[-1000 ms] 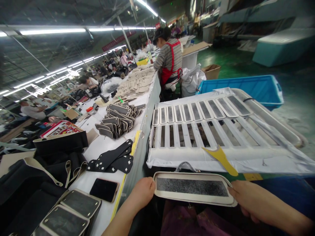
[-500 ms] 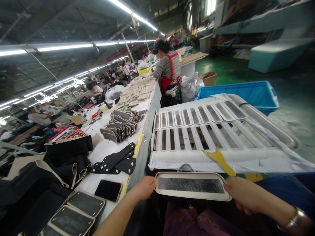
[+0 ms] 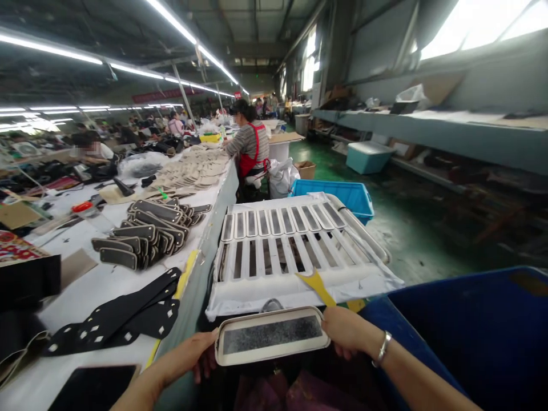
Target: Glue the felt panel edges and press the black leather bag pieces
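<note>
The held panel (image 3: pixel 273 334) looks matt, the bracelet (image 3: pixel 382 349) glossy metal.

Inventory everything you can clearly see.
panel: one, cream-grey, front centre
rack: one, white, beyond panel
strips: ten, cream-grey, rack's far side
flat tool: one, yellow, rack's near edge
table: one, white, left
stacked pieces: many, dark, on table
flat pieces: several, black, on table
phone: one, black, on table
pale pieces: many, beige, farther back
bins: two, blue, right half
worker: one, red apron, beside table
left hand, right hand: two, bare, panel's ends

Ceiling light strips (image 3: pixel 172 21) and bright windows (image 3: pixel 479 28) shine above a green floor (image 3: pixel 411 237).
</note>
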A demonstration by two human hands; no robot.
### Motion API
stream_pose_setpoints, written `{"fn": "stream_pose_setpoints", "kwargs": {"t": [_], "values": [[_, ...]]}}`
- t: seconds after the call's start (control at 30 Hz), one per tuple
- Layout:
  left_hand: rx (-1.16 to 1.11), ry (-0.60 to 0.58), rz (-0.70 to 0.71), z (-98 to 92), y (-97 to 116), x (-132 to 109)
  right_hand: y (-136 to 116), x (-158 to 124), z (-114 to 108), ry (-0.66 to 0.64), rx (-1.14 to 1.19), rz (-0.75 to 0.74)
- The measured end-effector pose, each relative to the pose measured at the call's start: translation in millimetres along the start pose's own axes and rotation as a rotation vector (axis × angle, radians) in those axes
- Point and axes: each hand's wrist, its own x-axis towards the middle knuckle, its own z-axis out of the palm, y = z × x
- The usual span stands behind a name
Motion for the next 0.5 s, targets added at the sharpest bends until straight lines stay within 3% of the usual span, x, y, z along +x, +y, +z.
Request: {"fn": "stream_pose_setpoints", "kwargs": {"t": [0.07,0.13,0.3,0.5], "values": [[-0.317,-0.075,0.033,-2.7,-12.2,1.0,-7.9,-4.1,2.9,0.002,-0.025,0.059],[-0.462,-0.076,0.081,-2.8,-24.7,4.5,-14.6,-4.7,8.1,-0.004,-0.058,0.097],[-0.522,0.06,0.1,8.3,-46.4,20.8,-23.7,0.7,14.0,0.025,-0.182,0.164],[-0.483,0.18,0.097,22.9,-44.3,25.7,-36.6,-7.3,11.0,0.052,-0.184,0.195]]}}
